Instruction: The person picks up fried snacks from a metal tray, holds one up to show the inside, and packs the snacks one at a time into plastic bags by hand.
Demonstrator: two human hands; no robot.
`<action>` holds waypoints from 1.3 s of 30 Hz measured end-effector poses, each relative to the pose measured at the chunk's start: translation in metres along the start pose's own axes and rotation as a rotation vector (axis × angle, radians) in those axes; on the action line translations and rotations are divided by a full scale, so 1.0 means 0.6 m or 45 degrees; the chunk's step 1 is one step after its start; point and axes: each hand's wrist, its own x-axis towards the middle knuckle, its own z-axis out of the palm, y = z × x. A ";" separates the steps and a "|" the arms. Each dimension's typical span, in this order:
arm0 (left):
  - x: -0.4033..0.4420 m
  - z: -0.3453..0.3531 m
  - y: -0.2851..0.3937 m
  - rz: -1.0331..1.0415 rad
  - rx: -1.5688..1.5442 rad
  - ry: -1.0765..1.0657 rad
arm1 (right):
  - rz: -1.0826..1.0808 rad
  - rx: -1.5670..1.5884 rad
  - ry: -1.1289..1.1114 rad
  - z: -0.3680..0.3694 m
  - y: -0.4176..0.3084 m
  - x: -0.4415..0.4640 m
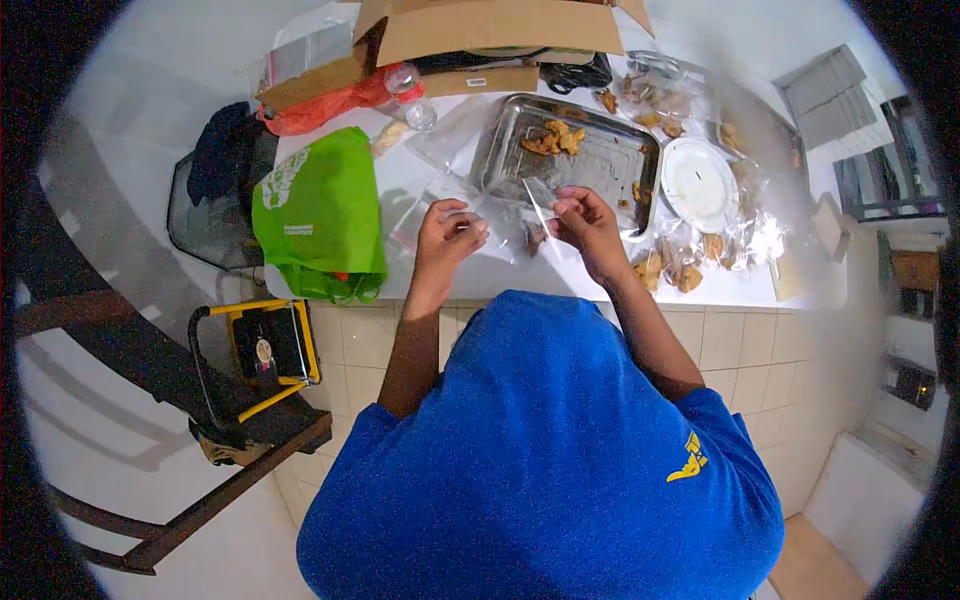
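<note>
Over the near edge of the white table, my right hand (588, 222) pinches a clear plastic bag (541, 204) by its edge. My left hand (448, 240) is to the left of it, fingers curled with thumb and fingertips near each other; whether it holds any thin plastic is hard to make out. Clear plastic bags (470, 205) lie on the table between and behind the hands. Beyond my right hand is a metal tray (600, 165) with brown fried pieces (555, 138) on it.
A green bag (325, 215) lies at the left, with a plastic bottle (403, 82) behind it. An open cardboard box (500, 30) stands at the back. A white plate (699, 185) and bagged brown pieces (683, 275) are at the right.
</note>
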 end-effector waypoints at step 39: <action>-0.030 0.056 -0.024 0.438 0.645 0.080 | -0.209 -0.657 -0.458 0.083 0.021 -0.019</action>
